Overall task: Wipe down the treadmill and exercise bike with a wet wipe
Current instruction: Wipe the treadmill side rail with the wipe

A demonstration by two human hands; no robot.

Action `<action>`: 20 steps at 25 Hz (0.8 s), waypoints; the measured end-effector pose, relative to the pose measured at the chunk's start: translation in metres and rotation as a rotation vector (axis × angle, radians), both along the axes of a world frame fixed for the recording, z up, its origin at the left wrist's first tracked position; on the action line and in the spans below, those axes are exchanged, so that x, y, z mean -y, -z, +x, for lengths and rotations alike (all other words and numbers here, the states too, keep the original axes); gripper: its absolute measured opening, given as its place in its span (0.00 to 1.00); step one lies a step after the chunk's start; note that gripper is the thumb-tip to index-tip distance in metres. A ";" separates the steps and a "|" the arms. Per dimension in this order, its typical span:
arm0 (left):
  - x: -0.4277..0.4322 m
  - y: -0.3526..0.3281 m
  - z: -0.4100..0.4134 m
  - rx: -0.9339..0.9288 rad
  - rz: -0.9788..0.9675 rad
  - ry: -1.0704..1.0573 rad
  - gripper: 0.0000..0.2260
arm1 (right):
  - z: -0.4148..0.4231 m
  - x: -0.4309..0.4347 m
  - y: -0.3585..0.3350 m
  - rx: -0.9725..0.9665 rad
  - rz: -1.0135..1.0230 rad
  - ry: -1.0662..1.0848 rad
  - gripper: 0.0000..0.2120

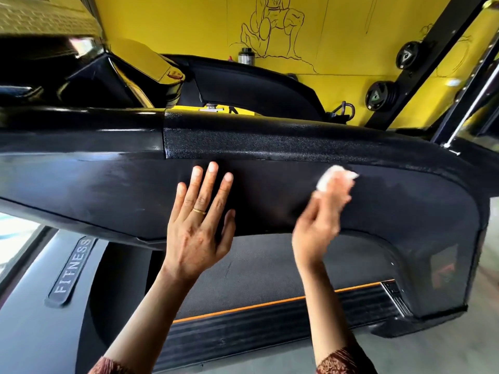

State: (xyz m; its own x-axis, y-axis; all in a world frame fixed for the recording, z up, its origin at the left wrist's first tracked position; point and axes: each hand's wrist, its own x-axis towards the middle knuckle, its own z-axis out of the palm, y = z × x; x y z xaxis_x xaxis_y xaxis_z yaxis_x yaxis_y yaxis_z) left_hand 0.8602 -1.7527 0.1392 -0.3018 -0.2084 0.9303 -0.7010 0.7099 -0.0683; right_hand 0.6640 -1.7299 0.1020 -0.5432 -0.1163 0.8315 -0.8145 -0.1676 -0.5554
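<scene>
While the left hand (198, 228) lies flat on the black side panel of the treadmill (108, 184), its fingers (213, 174) are straight and a little spread, the tips just under the textured upper edge of the panel. The thumb stands apart toward the right, near the lower edge. This hand holds nothing, and a thin gold ring (199, 211) is on one finger.

The right hand (318, 222) is blurred. Its fingers are bent around a white wet wipe (334, 178) and press it on the same panel. How each finger lies I cannot tell. The wipe is bunched and sticks out above the fingertips, toward the right end of the panel, close under its upper edge and well apart from the left hand.

Below the panel are the dark running belt (270, 268) and an orange stripe (270, 302) along the side rail. A badge with the word FITNESS (73, 268) is on the cover at the lower left. Behind the treadmill is a yellow wall (189, 22) with a line drawing. Both wrists come from patterned brown sleeves (343, 360).
</scene>
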 end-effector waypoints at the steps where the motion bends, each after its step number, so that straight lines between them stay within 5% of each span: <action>1: -0.001 0.001 0.001 0.001 0.002 -0.001 0.23 | 0.000 -0.002 -0.002 0.218 -0.048 -0.006 0.19; 3: -0.001 -0.001 0.000 0.003 0.006 0.006 0.23 | 0.029 -0.003 -0.007 0.226 -0.042 -0.055 0.19; 7: 0.000 -0.015 -0.003 -0.035 -0.018 0.017 0.23 | 0.064 -0.007 -0.016 -0.491 0.080 -0.347 0.17; 10: 0.002 -0.025 0.008 -0.073 -0.034 -0.017 0.23 | 0.062 -0.006 -0.056 -0.409 0.050 -0.274 0.18; 13: 0.008 -0.034 0.015 -0.062 -0.005 -0.019 0.23 | 0.056 -0.002 -0.076 -0.609 0.160 -0.132 0.19; 18: 0.010 -0.047 0.020 -0.011 -0.040 -0.008 0.20 | 0.019 0.005 -0.084 -0.109 0.091 0.063 0.21; 20: 0.011 -0.053 0.018 -0.022 -0.039 -0.005 0.19 | 0.053 0.010 -0.097 -0.213 0.091 0.005 0.19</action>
